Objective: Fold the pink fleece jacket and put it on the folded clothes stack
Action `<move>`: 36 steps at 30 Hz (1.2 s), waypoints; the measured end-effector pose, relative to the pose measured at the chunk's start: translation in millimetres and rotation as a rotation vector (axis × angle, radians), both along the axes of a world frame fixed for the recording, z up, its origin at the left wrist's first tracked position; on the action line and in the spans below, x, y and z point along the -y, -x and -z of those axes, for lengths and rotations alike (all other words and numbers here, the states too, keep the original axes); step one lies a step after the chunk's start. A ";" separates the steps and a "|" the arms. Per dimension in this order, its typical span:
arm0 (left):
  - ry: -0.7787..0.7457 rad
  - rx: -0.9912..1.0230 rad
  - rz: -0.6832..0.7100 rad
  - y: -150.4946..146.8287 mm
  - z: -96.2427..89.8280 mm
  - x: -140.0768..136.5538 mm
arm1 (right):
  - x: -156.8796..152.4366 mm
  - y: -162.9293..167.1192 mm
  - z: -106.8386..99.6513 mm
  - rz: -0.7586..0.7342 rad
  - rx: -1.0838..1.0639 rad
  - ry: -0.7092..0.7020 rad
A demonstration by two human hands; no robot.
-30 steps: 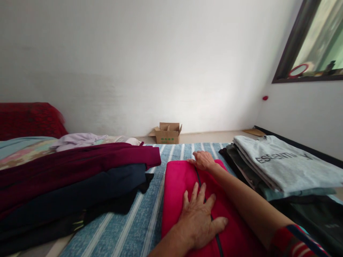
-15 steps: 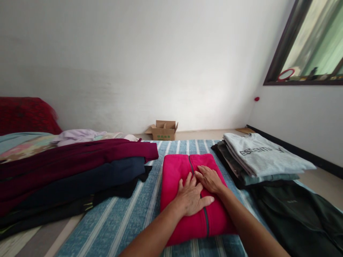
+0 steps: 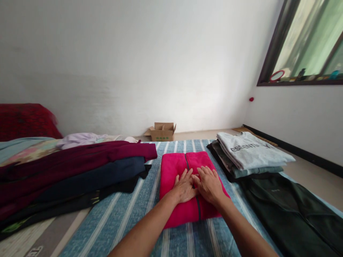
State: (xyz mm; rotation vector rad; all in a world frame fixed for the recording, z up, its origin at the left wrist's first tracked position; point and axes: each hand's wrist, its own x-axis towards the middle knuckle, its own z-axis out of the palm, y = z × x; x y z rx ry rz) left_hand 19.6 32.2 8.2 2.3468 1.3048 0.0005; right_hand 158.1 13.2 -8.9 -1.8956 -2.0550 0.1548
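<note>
A bright pink jacket (image 3: 171,175) lies folded into a neat block on the blue striped sheet (image 3: 125,210), its dark zipper running down the middle. My left hand (image 3: 184,187) rests flat on it, fingers spread, left of and partly over the zipper. Beside it, my right hand (image 3: 210,184) also presses flat on the right half, with fingers stretched forward. The two hands touch or nearly touch at the zipper. Neither grips the cloth.
At left lie long maroon trousers (image 3: 107,153) over navy trousers (image 3: 112,171) and black garments. On the right stands a folded stack topped by a grey printed shirt (image 3: 252,150), with a black jacket (image 3: 289,210) nearer me. A cardboard box (image 3: 162,132) sits by the wall.
My right hand has shifted back slightly and closer alongside the left on the folded jacket. The view has turned a little to the right.
</note>
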 end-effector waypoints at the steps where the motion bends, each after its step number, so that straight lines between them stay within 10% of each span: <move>1: -0.005 -0.008 -0.003 0.0 0.6 -0.2 | 8.1 -0.3 2.5 0.014 0.001 0.012; 17: 0.035 -0.012 0.057 8.2 10.0 -14.7 | 41.5 17.4 7.2 -0.016 0.006 -0.022; 26: -0.092 -0.215 0.050 -11.2 -20.8 -18.6 | 52.5 24.2 10.0 0.000 0.019 0.024; 36: -0.261 -0.206 -0.058 -34.5 -3.0 -89.8 | 54.3 25.7 9.8 0.020 0.028 0.000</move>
